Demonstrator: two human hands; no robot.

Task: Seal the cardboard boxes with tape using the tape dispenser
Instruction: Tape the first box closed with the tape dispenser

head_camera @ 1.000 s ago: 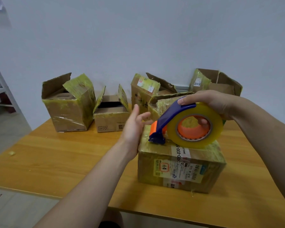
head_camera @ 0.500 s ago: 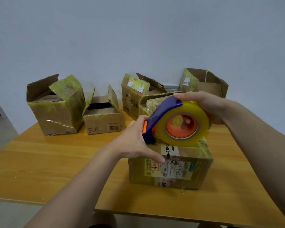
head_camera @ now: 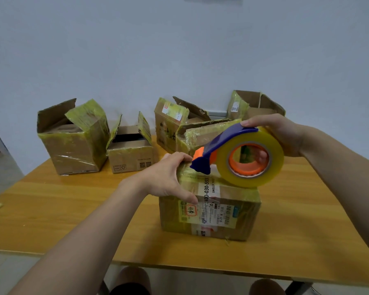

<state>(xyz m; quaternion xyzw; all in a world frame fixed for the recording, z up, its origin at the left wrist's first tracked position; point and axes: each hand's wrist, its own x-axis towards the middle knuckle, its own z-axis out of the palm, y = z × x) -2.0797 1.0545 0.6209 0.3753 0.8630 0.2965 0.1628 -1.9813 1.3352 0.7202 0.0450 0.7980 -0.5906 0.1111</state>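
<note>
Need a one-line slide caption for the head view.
Right hand holds a tape dispenser on a closed cardboard box steadied by the left hand; open boxes behind.

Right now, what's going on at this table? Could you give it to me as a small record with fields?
Activity: taping a cardboard box shut
Right hand: grips the tape dispenser, fingers through its orange core
Left hand: holds the closed box, fingers on top, thumb on the front face
Dispenser position: roll resting on the closed box's top
Dispenser look: yellowish clear tape, blue and orange frame
Other boxes: five open boxes with flaps up, along the back
Surface: wooden table
</note>
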